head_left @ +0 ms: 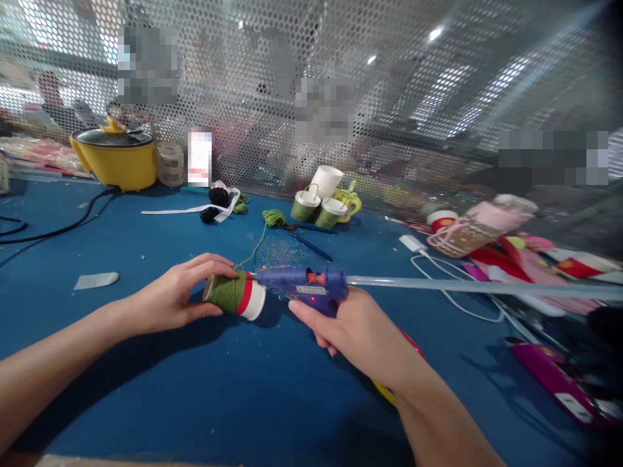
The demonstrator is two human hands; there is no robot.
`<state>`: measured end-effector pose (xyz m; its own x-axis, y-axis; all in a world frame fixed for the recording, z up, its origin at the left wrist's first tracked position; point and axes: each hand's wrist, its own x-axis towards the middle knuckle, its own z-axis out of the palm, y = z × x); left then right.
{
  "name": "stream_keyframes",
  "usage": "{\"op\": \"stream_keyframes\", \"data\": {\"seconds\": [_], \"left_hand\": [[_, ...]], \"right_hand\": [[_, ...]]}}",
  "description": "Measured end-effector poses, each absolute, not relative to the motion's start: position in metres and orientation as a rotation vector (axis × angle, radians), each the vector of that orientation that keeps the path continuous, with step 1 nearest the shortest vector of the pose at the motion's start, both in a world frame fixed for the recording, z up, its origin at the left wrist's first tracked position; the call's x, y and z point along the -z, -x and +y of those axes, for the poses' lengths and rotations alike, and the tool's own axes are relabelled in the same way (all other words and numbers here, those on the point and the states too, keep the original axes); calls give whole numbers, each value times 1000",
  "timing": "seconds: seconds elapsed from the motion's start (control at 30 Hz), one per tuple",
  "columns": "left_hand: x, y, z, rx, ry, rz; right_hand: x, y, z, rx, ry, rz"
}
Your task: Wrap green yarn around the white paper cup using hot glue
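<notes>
My left hand (pixel 192 285) is closed round a small paper cup (pixel 254 301), tipped on its side, with its rim to the right. Green yarn (pixel 228 293) is wound over part of the cup, next to a red band and a white end. My right hand (pixel 348 321) grips a blue hot glue gun (pixel 302 283) with a small red light lit. Its nozzle is at the red band beside the yarn; whether it touches cannot be made out. A long clear glue stick (pixel 438 283) sticks out behind the gun. From the cup, a strand runs back to a green yarn bundle (pixel 274 218).
Scissors (pixel 314 243) lie beyond the glue gun. Green-wrapped cups (pixel 305 206) stand near the mesh panel (pixel 272 97). A yellow electric pot (pixel 119 159) and glass jar (pixel 170 164) stand back left. At right are a white cable (pixel 438 295), ribbons and a magenta object (pixel 549 376).
</notes>
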<state>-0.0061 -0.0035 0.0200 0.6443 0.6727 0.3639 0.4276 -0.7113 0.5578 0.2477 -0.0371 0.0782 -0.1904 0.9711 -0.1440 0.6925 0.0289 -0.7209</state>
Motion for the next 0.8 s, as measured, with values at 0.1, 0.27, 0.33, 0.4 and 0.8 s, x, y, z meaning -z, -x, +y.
{"op": "stream_keyframes", "data": {"seconds": [0.1,0.27,0.33,0.4,0.8], "left_hand": [[-19,6,-3,-789,-2433,875],[-18,6,-3,-803,-2423,879],[-18,6,-4,-801,-2417,890],[-18,6,-4,-791,-2410,905],[-20,5,-5,-763,-2308,1013]], "right_hand": [[-79,-248,-38,-982,1700,-1945],[-79,-248,-38,-973,1710,-1946],[-79,-248,-39,-989,1702,-1949],[-79,-248,-39,-986,1695,-1943],[-80,-245,-42,-897,1725,-1950]]}}
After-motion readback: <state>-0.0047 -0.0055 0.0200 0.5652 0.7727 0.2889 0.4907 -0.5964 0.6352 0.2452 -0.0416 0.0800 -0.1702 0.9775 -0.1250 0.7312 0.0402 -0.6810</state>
